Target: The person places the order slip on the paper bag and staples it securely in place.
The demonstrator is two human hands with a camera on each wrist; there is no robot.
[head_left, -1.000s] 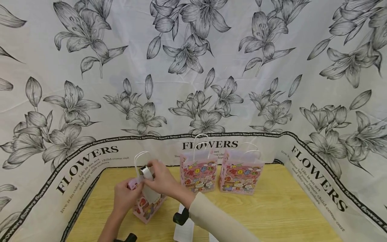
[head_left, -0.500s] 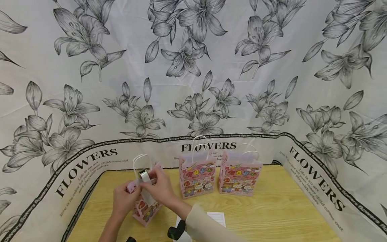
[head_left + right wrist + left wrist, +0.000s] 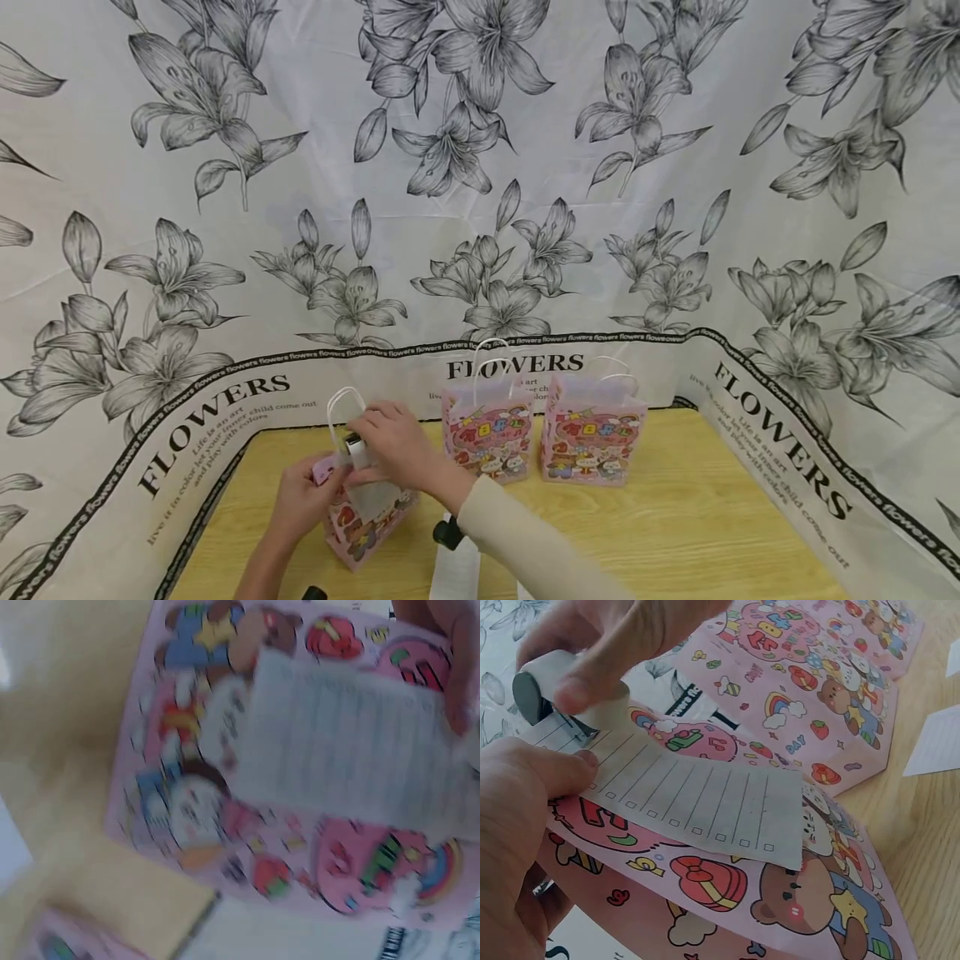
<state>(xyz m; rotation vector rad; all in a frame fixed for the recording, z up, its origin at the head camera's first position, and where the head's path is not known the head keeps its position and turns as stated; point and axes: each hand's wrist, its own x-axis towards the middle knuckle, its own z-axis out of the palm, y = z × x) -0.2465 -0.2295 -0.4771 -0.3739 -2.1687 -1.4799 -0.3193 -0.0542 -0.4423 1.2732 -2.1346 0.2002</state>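
Observation:
A pink cartoon-printed paper gift bag [image 3: 367, 525] with white handles stands tilted at the table's left. My left hand [image 3: 303, 498] pinches its upper edge, with the thumb on a white lined checklist slip [image 3: 705, 801] that lies against the bag's printed front. What looks like a small white stapler [image 3: 553, 669] is gripped in my right hand [image 3: 405, 448]. Its metal end sits over the slip's top edge, near my left thumb, in the left wrist view. Little of the right hand shows in the blurred right wrist view.
Two similar pink gift bags, one in the middle [image 3: 487, 437] and one to its right [image 3: 592, 437], stand upright at the back of the wooden table [image 3: 720, 508]. More lined slips [image 3: 456, 571] lie near the front. A flower-print cloth [image 3: 480, 275] rises behind.
My right hand has turned further over the stapler, with its fingers higher. The bag has shifted and tilted slightly. My left hand keeps its pinch on the bag's edge.

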